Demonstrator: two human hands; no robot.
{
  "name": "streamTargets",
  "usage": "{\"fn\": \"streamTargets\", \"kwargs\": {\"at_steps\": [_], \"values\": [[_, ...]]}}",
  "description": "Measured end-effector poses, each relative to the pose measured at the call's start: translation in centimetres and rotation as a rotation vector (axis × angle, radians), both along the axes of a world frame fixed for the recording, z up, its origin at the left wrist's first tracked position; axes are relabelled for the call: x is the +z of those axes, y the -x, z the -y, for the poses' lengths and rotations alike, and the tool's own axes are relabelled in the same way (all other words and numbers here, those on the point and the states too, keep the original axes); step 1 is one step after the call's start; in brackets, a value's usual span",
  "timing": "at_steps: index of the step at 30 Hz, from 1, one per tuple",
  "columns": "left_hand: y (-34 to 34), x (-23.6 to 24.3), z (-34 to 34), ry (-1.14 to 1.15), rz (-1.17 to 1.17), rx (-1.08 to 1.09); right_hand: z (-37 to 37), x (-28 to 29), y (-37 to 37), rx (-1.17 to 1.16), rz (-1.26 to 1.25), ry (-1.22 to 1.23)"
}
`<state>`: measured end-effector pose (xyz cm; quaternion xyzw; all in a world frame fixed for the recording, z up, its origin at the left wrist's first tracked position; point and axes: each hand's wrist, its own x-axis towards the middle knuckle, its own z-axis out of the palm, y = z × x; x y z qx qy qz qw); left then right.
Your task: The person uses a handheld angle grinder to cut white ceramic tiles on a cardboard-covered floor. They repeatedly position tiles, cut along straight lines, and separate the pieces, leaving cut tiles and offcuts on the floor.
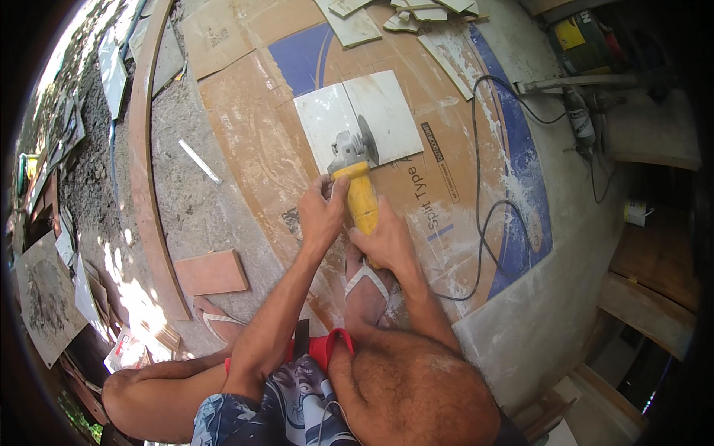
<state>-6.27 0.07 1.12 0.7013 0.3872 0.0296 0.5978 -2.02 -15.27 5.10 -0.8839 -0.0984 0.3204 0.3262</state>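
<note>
A yellow angle grinder (362, 199) with a grey metal head and a dark disc (367, 138) is in both my hands. My left hand (321, 210) is closed at the front of its body, just behind the metal head. Farther back, my right hand (388, 236) wraps around the rear of the body. Beneath the disc lies a white tile (390, 111) on flattened cardboard (439, 215). A dark straight line runs from the tile's far edge toward the disc; whether the tile is parted right through, I cannot tell. The disc's lower edge is partly hidden.
A black cord (480, 223) loops across the cardboard on the right. Broken tile pieces (357, 28) lie at the far edge. To the left are a long wooden plank (141, 149), a reddish block (212, 273) and a white strip (199, 161). My sandalled foot (364, 293) is close behind the grinder.
</note>
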Motion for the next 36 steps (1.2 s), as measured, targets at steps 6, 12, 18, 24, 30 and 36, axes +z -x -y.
{"fn": "streamTargets", "kwargs": {"at_steps": [6, 12, 18, 24, 30, 36], "values": [[0.4, -0.3, 0.3, 0.007, 0.008, 0.006, 0.2, 0.4, 0.2, 0.000, -0.014, -0.010], [0.5, -0.2, 0.6, -0.002, -0.014, -0.006, 0.6, 0.2, 0.4, 0.000, -0.026, 0.009], [0.8, -0.5, 0.9, -0.008, -0.013, 0.013, 0.6, 0.6, 0.6, -0.001, -0.046, 0.030], [0.9, 0.1, 1.0, 0.030, -0.024, -0.006, 0.9, 0.5, 0.8, 0.002, -0.046, 0.027], [1.1, 0.5, 1.3, 0.026, -0.043, -0.017, 1.3, 0.4, 1.2, -0.003, -0.048, 0.072], [1.8, 0.6, 1.9, 0.013, -0.024, -0.017, 1.7, 0.4, 1.7, -0.008, -0.063, 0.056]]}}
